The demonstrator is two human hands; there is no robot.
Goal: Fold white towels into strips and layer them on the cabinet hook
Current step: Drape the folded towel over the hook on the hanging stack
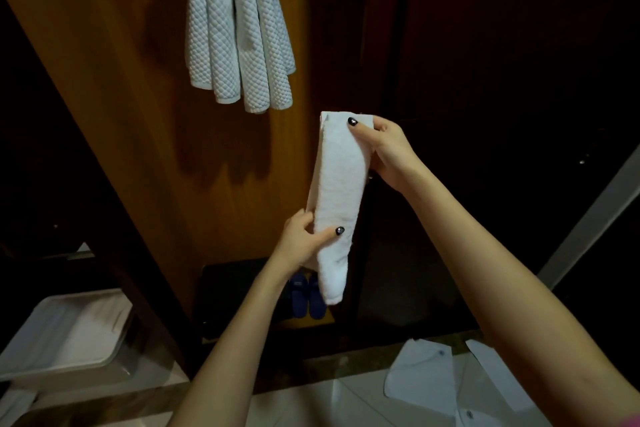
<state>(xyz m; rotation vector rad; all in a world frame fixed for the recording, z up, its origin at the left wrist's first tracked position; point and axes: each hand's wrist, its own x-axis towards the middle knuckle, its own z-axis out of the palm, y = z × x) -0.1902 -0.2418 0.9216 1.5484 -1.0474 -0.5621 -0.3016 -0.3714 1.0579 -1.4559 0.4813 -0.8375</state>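
A white towel folded into a narrow strip hangs upright in front of the wooden cabinet. My right hand pinches its top end, thumb on the front. My left hand grips the strip lower down, thumb across the front, and the bottom end dangles below it. Several folded white textured towels hang layered at the upper left; the hook that holds them is out of the frame.
The wooden cabinet panel stands behind the towels. A white plastic bin sits at the lower left. Blue slippers lie on the cabinet floor under the strip. White cloth items lie on the tiled floor at the lower right.
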